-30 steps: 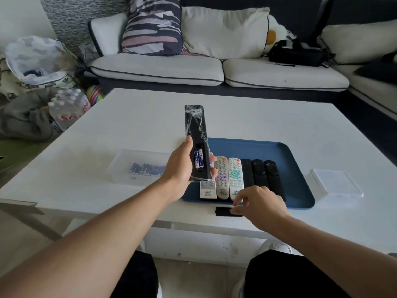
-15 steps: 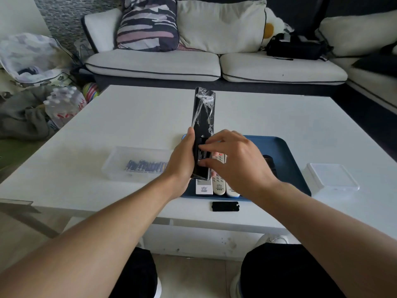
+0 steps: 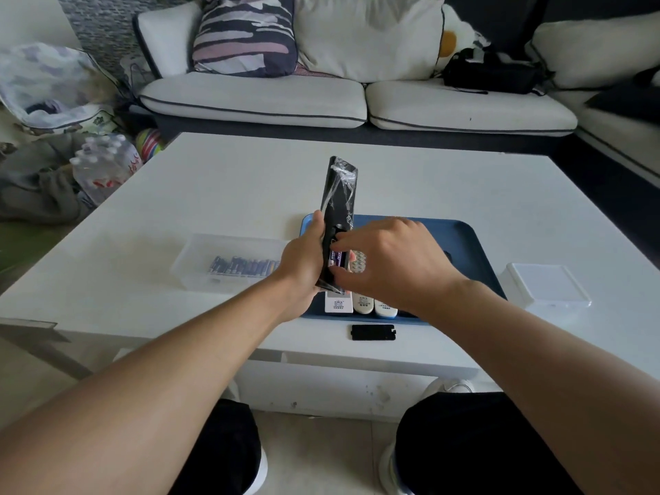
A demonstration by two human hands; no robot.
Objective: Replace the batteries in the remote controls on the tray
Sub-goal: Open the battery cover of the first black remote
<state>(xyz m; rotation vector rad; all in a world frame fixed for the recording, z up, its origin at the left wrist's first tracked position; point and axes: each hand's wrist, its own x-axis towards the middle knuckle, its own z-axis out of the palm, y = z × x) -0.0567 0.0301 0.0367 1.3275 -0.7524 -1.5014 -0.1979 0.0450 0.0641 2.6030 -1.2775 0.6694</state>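
Two hands: both are on one black remote point(image 3: 338, 209), which I hold above the near left corner of the blue tray point(image 3: 471, 241).
Left hand point(image 3: 303, 266): closed around the lower part of the black remote, thumb along its left edge, fingers behind it.
Right hand point(image 3: 389, 262): fingers bent, with the fingertips point(image 3: 337, 241) at the open battery compartment; I cannot tell if they pinch a battery or only touch it.
Black remote: it stands nearly upright with the back side toward me, and its upper half is wrapped in clear plastic film.
Batteries in the remote point(image 3: 335, 260): I see purple and white labels in the compartment, partly hidden by my fingers.
Cover point(image 3: 373, 332): a small black lid lies flat on the white table point(image 3: 464, 180), just in front of the tray's near edge.
Other remotes point(image 3: 364, 302): white ones lie side by side in the tray, mostly hidden under my right hand.
Clear box point(image 3: 228, 262): on the table left of the tray, with a row of batteries inside.
White box point(image 3: 544, 285): closed, on the table right of the tray.
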